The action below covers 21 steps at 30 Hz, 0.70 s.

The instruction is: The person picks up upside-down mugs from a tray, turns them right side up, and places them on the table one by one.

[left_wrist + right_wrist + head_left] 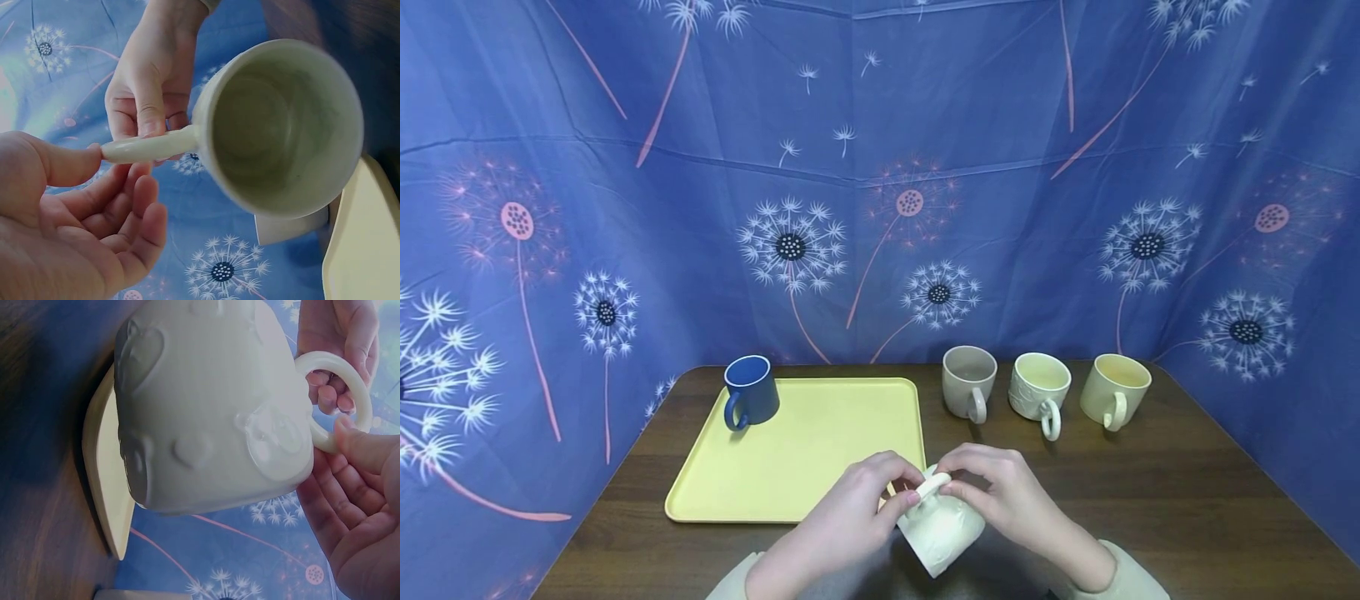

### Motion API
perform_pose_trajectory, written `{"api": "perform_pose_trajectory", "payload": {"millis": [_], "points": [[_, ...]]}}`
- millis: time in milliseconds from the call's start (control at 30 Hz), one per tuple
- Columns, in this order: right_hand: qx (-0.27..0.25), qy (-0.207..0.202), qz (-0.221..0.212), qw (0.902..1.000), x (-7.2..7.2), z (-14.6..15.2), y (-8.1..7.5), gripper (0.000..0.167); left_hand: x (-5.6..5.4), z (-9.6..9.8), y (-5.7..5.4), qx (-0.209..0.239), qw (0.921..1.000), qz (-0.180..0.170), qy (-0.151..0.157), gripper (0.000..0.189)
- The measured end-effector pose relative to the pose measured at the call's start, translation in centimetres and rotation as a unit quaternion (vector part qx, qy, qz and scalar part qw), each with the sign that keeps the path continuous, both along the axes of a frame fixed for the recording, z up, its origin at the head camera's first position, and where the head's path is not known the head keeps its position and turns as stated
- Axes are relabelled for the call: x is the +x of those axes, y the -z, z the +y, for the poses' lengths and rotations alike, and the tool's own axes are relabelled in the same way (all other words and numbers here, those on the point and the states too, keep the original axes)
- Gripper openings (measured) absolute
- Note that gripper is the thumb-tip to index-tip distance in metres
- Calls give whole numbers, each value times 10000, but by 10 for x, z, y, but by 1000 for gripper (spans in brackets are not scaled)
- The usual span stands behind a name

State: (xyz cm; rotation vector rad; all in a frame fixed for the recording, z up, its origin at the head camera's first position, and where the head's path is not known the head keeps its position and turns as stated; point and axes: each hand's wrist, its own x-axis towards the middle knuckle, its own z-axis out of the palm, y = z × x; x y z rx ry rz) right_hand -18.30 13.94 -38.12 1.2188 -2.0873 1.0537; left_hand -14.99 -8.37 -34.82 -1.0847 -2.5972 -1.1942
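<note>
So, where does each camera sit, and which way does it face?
Head: on the head, facing forward and down; left hand, right hand, pale sleeves show.
Left wrist: worn there, facing into the cream embossed mug; both hands show.
Right wrist: worn there, facing the mug's outer wall; both hands show.
Shared: both wrist views include the mug's curved handle and yellow rectangular tray.

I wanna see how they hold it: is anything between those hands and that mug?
Nothing visible: the left hand and right hand both touch the pale mug directly, by its handle. The blue mug stands well apart.
</note>
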Motion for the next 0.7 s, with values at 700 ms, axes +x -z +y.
{"api": "perform_pose_trajectory", "payload": {"millis": [700], "points": [[-408,828,-266,9954,4,1,0,24,-11,9,26,1082,9862,1059,-675,29]]}}
